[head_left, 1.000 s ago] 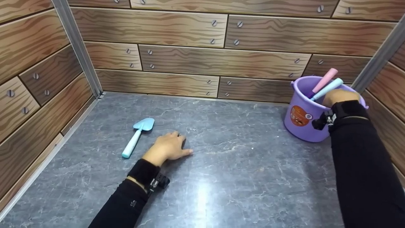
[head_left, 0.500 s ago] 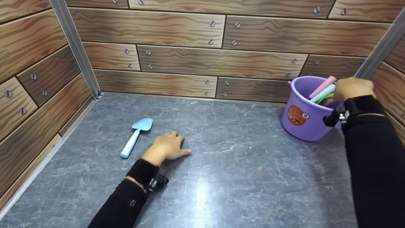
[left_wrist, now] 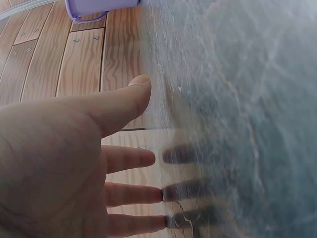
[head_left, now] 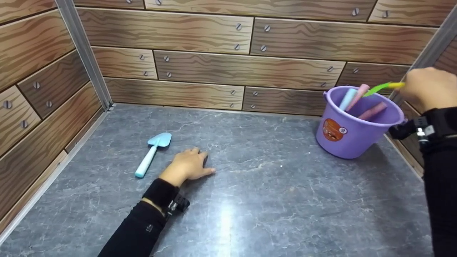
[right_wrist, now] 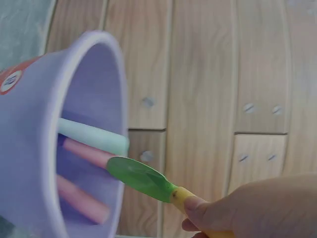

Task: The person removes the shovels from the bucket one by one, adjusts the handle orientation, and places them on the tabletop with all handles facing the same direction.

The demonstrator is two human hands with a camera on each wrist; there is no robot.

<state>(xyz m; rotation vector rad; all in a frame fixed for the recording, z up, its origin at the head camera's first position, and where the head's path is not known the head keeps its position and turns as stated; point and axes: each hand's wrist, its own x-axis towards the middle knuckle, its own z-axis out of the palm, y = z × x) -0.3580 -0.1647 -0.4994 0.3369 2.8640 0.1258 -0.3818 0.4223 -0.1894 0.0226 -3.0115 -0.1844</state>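
Note:
My right hand (head_left: 430,87) grips the yellow handle of a small garden trowel with a green blade (right_wrist: 141,177), held just above the rim of a purple bucket (head_left: 351,139). Inside the bucket stand a light blue handle (right_wrist: 94,135) and two pink handles (right_wrist: 81,199); their lower ends are hidden. My left hand (head_left: 189,164) rests on the grey marbled surface with fingers spread and fingertips touching it. Left of that hand lies a light blue trowel (head_left: 152,155), its blade pointing away from me.
Wood-patterned walls (head_left: 200,67) enclose the grey surface (head_left: 271,200) at the back and both sides. The bucket stands near the back right corner, close to the walls.
My right hand has come up out of the bucket and moved right, lifting the green trowel by its yellow handle. The handles left inside have shifted. My left hand has stayed still.

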